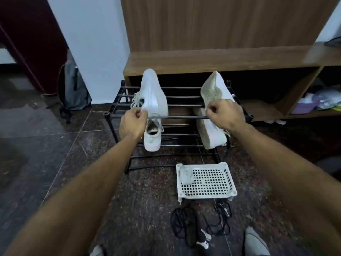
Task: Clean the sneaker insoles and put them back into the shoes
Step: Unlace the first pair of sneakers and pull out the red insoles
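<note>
Nearest on the floor lie black cords (186,226), then a white perforated tray (212,193) holding a grey cloth (186,175). Beyond, at a black shoe rack (184,117), the left hand (132,122) pinches one white sneaker (154,93) and the right hand (225,115) pinches another sneaker (214,89) (sole showing). No insoles are visible; cleaning seems not yet begun, though blur hides detail.

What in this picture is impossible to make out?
Head view only:
- Insoles: whether any sit inside the sneaker in the left hand or the sneaker in the right hand; the openings face away.
- Small grey lump in the white basket: too blurred to name.
- Shelf contents at right: blurred, cut by the edge.
</note>
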A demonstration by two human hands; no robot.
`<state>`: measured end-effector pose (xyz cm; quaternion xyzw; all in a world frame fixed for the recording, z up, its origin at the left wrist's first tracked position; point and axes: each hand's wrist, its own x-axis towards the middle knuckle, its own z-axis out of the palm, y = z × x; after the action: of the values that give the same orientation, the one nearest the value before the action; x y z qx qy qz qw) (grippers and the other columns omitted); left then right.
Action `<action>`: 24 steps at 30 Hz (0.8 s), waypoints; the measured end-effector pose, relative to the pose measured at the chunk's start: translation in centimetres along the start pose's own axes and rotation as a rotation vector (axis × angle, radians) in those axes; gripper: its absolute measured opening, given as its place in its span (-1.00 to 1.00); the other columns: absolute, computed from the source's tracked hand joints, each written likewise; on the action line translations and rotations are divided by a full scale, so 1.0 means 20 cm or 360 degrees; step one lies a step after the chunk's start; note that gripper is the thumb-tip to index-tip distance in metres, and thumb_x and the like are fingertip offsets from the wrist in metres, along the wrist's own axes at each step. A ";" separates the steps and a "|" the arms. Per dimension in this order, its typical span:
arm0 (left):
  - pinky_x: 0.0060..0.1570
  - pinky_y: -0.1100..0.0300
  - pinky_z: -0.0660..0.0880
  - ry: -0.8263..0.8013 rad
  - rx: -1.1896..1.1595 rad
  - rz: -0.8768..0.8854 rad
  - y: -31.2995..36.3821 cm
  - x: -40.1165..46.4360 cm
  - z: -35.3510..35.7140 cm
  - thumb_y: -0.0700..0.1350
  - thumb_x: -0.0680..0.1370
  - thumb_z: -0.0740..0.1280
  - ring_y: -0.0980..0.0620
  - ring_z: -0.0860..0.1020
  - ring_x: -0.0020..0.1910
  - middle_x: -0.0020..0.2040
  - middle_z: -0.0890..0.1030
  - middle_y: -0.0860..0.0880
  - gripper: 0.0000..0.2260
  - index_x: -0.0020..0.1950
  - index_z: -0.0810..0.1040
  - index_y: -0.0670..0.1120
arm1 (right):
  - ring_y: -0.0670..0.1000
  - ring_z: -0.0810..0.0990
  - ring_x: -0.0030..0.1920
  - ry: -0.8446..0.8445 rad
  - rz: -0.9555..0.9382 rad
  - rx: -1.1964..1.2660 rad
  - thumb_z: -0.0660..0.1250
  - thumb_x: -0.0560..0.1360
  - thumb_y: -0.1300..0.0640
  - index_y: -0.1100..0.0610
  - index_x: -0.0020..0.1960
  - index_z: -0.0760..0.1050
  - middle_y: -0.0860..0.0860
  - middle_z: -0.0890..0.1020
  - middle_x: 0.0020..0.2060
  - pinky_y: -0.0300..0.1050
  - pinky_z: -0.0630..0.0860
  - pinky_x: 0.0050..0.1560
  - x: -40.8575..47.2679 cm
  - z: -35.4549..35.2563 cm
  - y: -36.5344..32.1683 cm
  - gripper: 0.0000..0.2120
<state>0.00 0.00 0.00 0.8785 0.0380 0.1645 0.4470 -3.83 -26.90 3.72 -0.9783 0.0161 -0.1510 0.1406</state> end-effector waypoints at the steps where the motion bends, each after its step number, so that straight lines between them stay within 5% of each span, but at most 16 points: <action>1: -0.16 0.14 0.42 -0.0010 -0.0033 -0.0030 0.01 0.02 0.02 0.12 0.55 0.25 -0.05 0.56 -0.11 -0.15 0.61 0.02 -0.78 -0.08 0.58 0.02 | 0.19 0.59 -0.02 0.0097 0.0100 -0.0001 0.25 0.51 0.02 0.03 0.02 0.61 0.05 0.64 -0.06 -0.05 0.43 -0.14 0.05 0.00 0.05 -0.80; 5: -0.12 0.12 0.37 0.0087 -0.0070 -0.0174 -0.01 0.10 0.12 0.18 0.56 0.23 -0.06 0.47 -0.15 -0.23 0.51 0.00 -0.75 -0.18 0.46 0.04 | 0.23 0.50 0.23 0.0330 0.0855 0.0354 0.25 0.50 -0.07 0.11 0.28 0.51 0.16 0.51 0.25 0.02 0.45 0.11 0.20 0.01 0.25 -0.58; 10: -0.05 -0.01 0.55 -0.0089 -0.0268 -0.0143 -0.07 0.17 0.17 0.19 0.49 0.36 -0.07 0.59 -0.10 -0.11 0.63 -0.01 -0.67 -0.03 0.56 -0.07 | 0.20 0.58 0.11 0.0077 0.1290 0.1196 0.41 0.28 -0.27 0.24 0.23 0.50 0.13 0.59 0.17 0.06 0.52 0.07 0.28 0.12 0.38 -0.27; 15: 0.08 -0.08 0.57 -0.0372 -0.0468 -0.0072 -0.03 0.23 0.14 -0.02 0.45 0.50 -0.13 0.61 0.04 0.06 0.62 -0.13 -0.66 0.08 0.49 -0.15 | 0.04 0.55 -0.11 -0.0150 0.1180 0.1496 0.53 0.33 -0.16 0.23 0.19 0.50 0.04 0.57 0.02 -0.01 0.48 -0.08 0.32 0.17 0.27 -0.38; 18: 0.07 -0.15 0.54 -0.0478 -0.0378 0.0161 0.04 0.28 0.14 -0.06 0.45 0.48 -0.15 0.58 0.03 0.05 0.59 -0.13 -0.71 0.05 0.45 -0.09 | 0.09 0.60 0.00 -0.0124 0.1009 0.1584 0.54 0.38 0.01 0.25 0.20 0.47 0.07 0.60 0.10 -0.07 0.53 -0.10 0.37 0.21 0.15 -0.49; 22: 0.26 -0.09 0.38 -0.0557 0.0334 0.0641 0.17 0.30 0.10 -0.05 0.48 0.40 -0.17 0.51 0.09 0.05 0.62 -0.09 -0.69 0.19 0.47 -0.03 | 0.16 0.43 0.35 0.0022 0.0483 0.0824 0.43 0.48 -0.02 0.26 0.42 0.35 0.15 0.44 0.37 -0.01 0.41 0.25 0.38 0.17 -0.01 -0.38; 24: 0.12 -0.02 0.41 -0.0576 0.0710 0.0839 0.23 0.27 0.04 -0.02 0.51 0.39 -0.18 0.50 0.12 0.09 0.62 -0.11 -0.66 0.25 0.45 0.00 | 0.18 0.43 0.34 -0.0001 0.0170 0.0415 0.39 0.49 -0.08 0.20 0.41 0.37 0.14 0.46 0.37 0.03 0.41 0.24 0.32 0.09 -0.06 -0.40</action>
<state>5.02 -2.22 4.55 0.9486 -0.2335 0.1038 0.1868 2.88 -25.75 4.29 -0.9496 0.0485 -0.1437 0.2744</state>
